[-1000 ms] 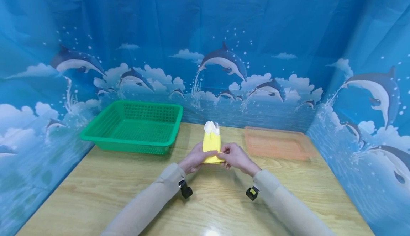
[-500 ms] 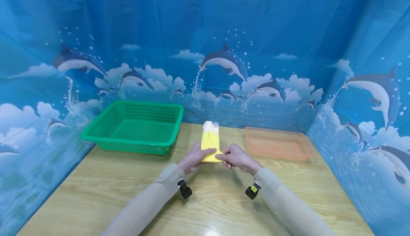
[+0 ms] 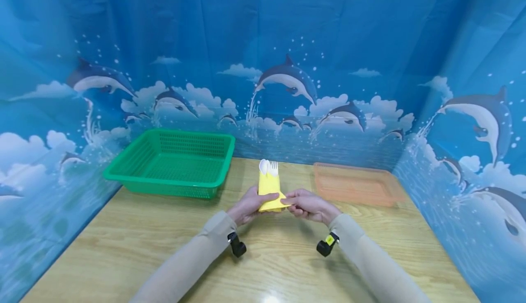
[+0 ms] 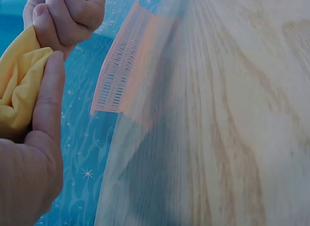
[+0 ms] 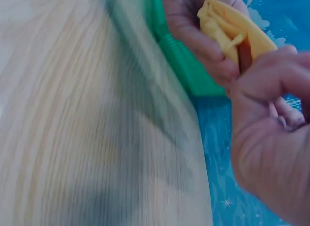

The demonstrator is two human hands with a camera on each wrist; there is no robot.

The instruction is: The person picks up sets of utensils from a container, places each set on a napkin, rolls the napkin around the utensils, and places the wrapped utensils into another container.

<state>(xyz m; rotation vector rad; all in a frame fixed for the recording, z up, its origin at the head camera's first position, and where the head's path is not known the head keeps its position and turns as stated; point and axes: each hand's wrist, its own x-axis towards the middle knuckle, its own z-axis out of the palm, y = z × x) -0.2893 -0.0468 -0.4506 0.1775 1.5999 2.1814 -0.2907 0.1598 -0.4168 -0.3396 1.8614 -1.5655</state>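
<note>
Cutlery (image 3: 269, 167) atop napkin (image 3: 269, 193), head view only

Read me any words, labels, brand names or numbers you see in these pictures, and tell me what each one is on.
There is no readable text in any view.
The yellow napkin, held by the left hand and right hand, is plain.
The green basket, the orange tray and the dolphin backdrop carry no lettering.
The yellow tag on the right wrist camera is too small to read.

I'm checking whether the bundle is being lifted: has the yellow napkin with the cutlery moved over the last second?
Yes, slightly. The yellow napkin has tilted, its white cutlery tips leaning left toward the green basket, its lower right corner pulled toward the orange tray.
</note>
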